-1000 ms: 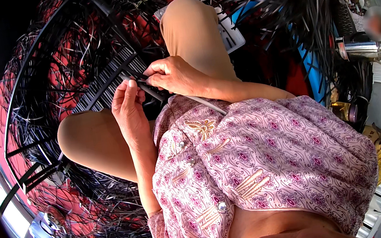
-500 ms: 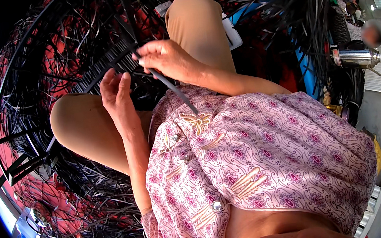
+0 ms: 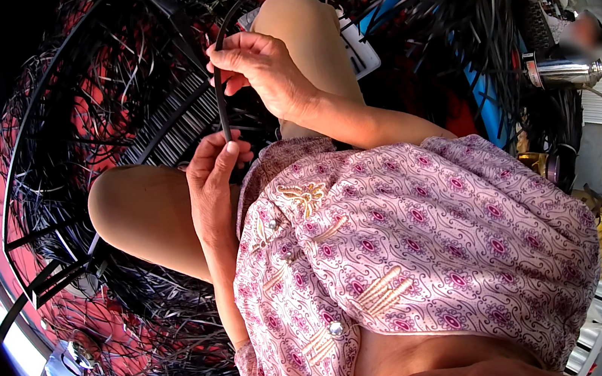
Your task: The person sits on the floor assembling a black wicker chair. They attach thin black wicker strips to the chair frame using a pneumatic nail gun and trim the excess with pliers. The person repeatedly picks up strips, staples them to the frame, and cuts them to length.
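Note:
A flat black strip runs between my two hands, its free end curving up past the right one. My right hand pinches it between thumb and fingers in front of my right knee. Lower down, the thumb and fingertips of my left hand close on the strip's near end. Just beyond and left of my hands lies a partly woven panel of black strips. It sits in a black frame, whose long curved bars reach out to the left. My knees are on either side of the hands.
Loose black strips lie in tangled heaps over a red surface on the left. A thick bundle of strips hangs at the upper right. Near it are a shiny metal flask and, farther off, another person.
The strip's near end has swung from my lap towards my left hand, which has closed on it. My right hand has moved slightly up, still holding the strip.

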Tool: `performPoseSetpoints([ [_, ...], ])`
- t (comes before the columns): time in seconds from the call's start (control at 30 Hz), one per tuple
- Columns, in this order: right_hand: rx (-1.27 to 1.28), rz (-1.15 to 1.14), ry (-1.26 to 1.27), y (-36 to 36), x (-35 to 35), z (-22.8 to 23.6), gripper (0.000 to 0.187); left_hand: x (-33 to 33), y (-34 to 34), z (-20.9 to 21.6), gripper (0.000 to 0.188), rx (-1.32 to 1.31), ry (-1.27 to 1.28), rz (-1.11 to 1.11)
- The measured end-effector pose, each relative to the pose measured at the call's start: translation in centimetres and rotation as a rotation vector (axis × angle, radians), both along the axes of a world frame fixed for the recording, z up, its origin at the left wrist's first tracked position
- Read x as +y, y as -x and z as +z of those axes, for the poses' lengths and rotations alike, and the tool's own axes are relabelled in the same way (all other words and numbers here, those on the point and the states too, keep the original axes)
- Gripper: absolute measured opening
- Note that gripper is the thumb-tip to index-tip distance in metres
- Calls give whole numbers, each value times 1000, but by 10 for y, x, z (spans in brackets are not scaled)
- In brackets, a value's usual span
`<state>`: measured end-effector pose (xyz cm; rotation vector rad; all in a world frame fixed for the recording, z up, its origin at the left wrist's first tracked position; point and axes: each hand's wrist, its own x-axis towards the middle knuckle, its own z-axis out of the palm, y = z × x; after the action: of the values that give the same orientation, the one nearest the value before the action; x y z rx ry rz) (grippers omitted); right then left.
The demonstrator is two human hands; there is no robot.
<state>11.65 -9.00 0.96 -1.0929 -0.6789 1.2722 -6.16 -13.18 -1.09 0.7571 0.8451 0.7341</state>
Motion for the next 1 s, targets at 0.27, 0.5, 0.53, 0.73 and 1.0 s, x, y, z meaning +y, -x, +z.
performPoseSetpoints([
  [0.27, 440, 152, 130, -24, -1, 16, 25, 12, 18, -31, 11, -90, 25, 311],
  [0.5, 393, 467, 217, -7, -21, 6, 29, 24, 18, -25, 14, -615, 139, 412],
  [0.53, 402, 511, 222, -5, -23, 3, 30, 24, 14, -21, 14, -625, 131, 409],
  [0.73, 423, 632, 241, 5, -31, 2, 32, 21, 6, -7, 18, -389, -59, 249],
  [1.0, 440, 630, 308, 11, -33, 0, 29, 19, 5, -6, 31, -392, -84, 349],
])
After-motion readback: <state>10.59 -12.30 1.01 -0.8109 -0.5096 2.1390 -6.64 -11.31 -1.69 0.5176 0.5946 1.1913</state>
